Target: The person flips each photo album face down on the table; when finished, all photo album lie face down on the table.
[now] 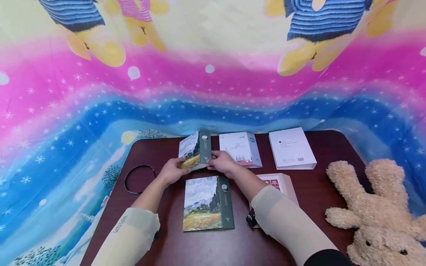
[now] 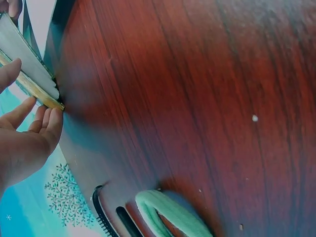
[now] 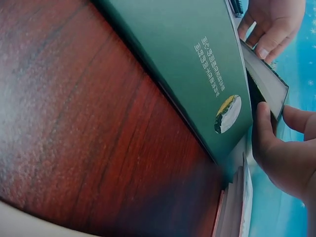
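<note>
At the back left of the table, a book (image 1: 190,147) with a landscape painting on its cover and a dark green spine is held between both hands, tilted. My left hand (image 1: 172,171) pinches its lower left edge, thumb on one side and fingers on the other. My right hand (image 1: 222,162) grips the lower corner by the spine; in the right wrist view its thumb and fingers lie on either side of the book (image 3: 269,81). Just in front lies a matching book (image 1: 203,203), flat, its green spine to the right.
A white book with a skyline print (image 1: 236,146) stands right of the held book, with another white book (image 1: 291,146) farther right. Under my right forearm lies a book with red squares (image 1: 286,184). A dark hoop (image 1: 126,178) is at left, a plush toy (image 1: 376,207) at right.
</note>
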Demonstrator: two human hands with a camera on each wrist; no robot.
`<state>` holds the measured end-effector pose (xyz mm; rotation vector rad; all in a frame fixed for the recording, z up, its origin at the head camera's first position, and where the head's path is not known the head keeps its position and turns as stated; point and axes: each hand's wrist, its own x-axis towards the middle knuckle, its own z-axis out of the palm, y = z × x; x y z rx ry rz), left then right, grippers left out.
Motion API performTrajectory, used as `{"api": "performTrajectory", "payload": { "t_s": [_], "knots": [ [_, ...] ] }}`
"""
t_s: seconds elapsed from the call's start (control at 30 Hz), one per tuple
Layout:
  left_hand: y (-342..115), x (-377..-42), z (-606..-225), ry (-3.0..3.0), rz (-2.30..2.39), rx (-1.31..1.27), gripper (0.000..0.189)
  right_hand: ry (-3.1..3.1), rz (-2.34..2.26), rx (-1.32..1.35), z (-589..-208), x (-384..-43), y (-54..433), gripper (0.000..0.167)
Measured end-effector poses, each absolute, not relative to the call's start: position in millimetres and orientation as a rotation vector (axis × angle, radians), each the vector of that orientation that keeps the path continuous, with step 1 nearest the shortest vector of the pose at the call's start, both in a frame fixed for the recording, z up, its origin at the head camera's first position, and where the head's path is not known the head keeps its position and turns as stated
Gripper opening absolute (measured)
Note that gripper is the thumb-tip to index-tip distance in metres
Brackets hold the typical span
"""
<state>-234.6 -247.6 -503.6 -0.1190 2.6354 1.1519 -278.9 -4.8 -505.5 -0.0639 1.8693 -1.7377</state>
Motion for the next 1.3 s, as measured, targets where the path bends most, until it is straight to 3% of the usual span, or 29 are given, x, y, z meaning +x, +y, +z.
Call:
{"api": "performTrajectory", "payload": {
  "t_s": [1.3],
  "knots": [
    [-244.2, -238.0, -502.7, 2.840, 0.762, -0.112, 0.064, 2.113, -1.391, -0.280, -506.2, -278.0, 1.7, 0.076]
  ]
}}
